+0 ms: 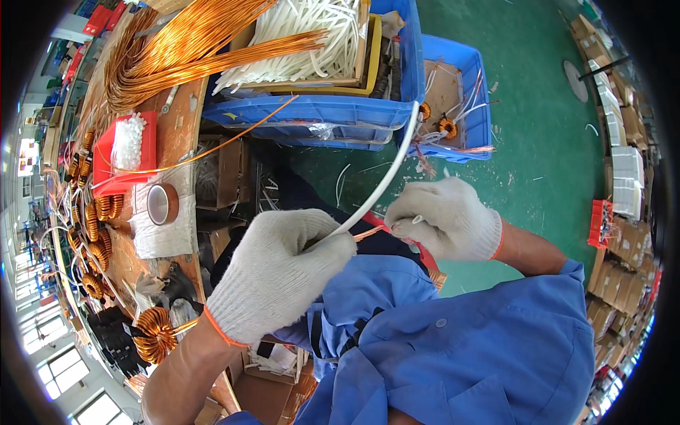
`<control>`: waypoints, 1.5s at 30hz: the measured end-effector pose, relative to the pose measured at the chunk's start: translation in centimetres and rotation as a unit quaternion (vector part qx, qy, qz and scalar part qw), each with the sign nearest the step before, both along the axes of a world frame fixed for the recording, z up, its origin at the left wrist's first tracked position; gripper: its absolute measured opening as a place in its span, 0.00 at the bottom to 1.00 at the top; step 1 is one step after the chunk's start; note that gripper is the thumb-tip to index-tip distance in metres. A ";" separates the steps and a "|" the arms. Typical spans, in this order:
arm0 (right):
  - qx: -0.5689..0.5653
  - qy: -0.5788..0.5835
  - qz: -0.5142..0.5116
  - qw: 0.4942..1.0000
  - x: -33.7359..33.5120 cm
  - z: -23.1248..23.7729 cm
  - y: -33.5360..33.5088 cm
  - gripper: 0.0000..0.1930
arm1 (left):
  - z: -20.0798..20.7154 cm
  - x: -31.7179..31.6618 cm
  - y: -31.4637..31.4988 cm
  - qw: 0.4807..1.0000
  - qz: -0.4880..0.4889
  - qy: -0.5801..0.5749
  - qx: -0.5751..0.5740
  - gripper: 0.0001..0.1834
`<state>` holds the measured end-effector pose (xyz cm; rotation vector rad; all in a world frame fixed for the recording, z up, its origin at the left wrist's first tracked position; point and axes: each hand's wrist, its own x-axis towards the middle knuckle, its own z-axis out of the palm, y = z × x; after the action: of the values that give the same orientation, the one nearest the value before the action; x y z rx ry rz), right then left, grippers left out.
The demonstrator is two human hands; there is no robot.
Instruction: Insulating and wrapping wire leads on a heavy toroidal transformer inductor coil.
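My left hand (pixel 283 265), in a white knit glove with an orange cuff, is closed on a long white tube (pixel 386 180). The tube curves up from the thumb and fingers toward the blue crates. A short bundle of copper wire (pixel 368 233) sticks out of the same grip toward my right hand (pixel 446 218). That hand, gloved alike, pinches at the wire's tip; a short white tube end (pixel 418 219) pokes out between its fingers. Below the right hand is a red object (pixel 425 255), mostly hidden, whose kind I cannot make out.
On the wooden bench (pixel 180 117) at left lie bundled copper wires (pixel 191 42), a red bin (pixel 106 159) of white pieces, a tape roll (pixel 163 204) and several wound coils (pixel 156 335). Ahead stand a blue crate (pixel 312 110) with white tubes and another blue crate (pixel 460 49) with coils.
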<state>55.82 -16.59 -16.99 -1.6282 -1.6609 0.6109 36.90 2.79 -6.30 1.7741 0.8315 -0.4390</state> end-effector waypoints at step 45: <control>0.071 -0.017 0.035 0.997 -1.2 1.2 2.8 0.10 | 0.6 0.9 0.2 1.000 0.002 0.014 -0.012 0.17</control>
<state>54.67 -13.76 -15.77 -1.4915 -1.7516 0.4906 37.82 2.94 -5.72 1.7472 0.8455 -0.4705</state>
